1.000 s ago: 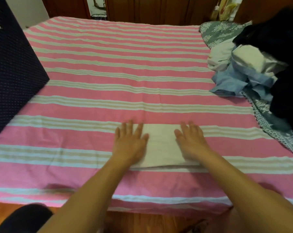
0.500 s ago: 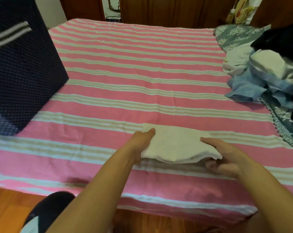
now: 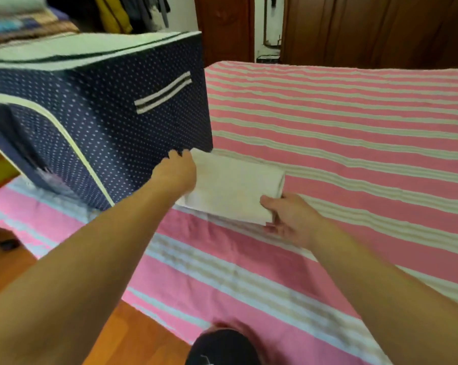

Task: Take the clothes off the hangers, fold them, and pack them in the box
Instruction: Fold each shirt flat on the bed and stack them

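A folded white garment [image 3: 233, 188] is lifted off the pink striped bed [image 3: 354, 143], held between both hands. My left hand [image 3: 176, 172] grips its left end, right beside the corner of the navy dotted fabric box [image 3: 96, 122]. My right hand [image 3: 291, 217] holds the right near corner, thumb on top and fingers underneath. The box stands on the bed's left side, with a striped handle on its side wall and a pale top edge.
Hanging clothes [image 3: 133, 11] and stacked fabrics [image 3: 20, 25] show behind the box. Dark wooden wardrobe doors [image 3: 367, 30] line the far wall. Wooden floor [image 3: 9, 272] lies at the near left. A dark shape [image 3: 222, 349] sits at the bottom edge.
Both hands went from pressing the garment flat to gripping its ends and lifting it. The garment has moved left toward the box, and the view has swung left.
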